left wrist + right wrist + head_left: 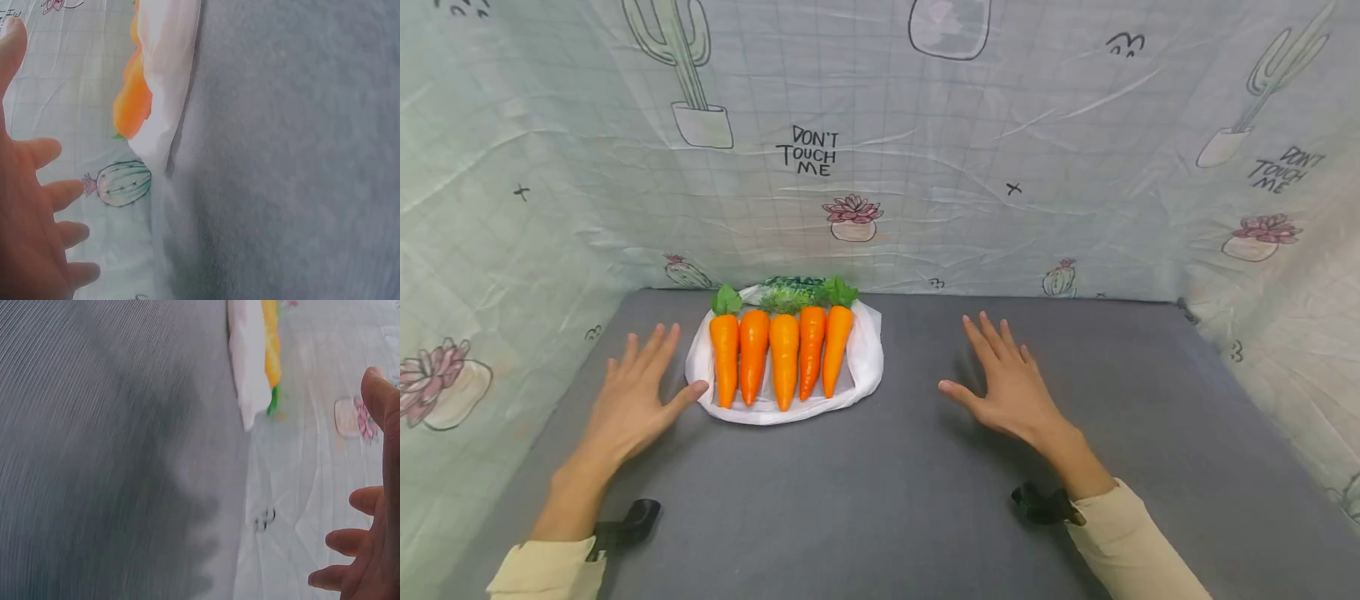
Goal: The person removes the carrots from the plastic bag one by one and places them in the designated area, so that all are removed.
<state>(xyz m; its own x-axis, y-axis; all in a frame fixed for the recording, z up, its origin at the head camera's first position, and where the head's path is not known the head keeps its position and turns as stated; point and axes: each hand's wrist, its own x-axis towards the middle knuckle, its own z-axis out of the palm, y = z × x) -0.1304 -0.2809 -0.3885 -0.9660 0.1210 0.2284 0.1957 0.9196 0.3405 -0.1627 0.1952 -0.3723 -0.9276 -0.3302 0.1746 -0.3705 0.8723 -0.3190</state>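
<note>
Carrots: five glossy, tapered orange carrots lie side by side, tips toward the person; the rightmost slants, its tip leaning left.
Carrot tops: feathery and leafy green tops show at the far ends.
Bag: a white, crumpled, plastic-looking bag surrounds the row; whether the carrots lie on it or inside it cannot be told.
Place: bag and carrots are left of centre, toward the back of a flat grey cloth-covered table.
Left hand: the left hand is just left of the bag, fingers spread, thumb held out; the thumb tip overlaps the bag's edge in the head view, while the left wrist view shows them apart.
Right hand: the right hand is right of the bag and well apart from it, fingers spread, thumb pointing toward the carrots; its shadow falls on the table.
Wrists: a black wrist device is on the left arm, another black device on the right, each beside a cream sleeve.
Backdrop: pale, creased fabric printed with potted cacti, pink succulents and "DON'T TOUCH ME" rises behind the table.
</note>
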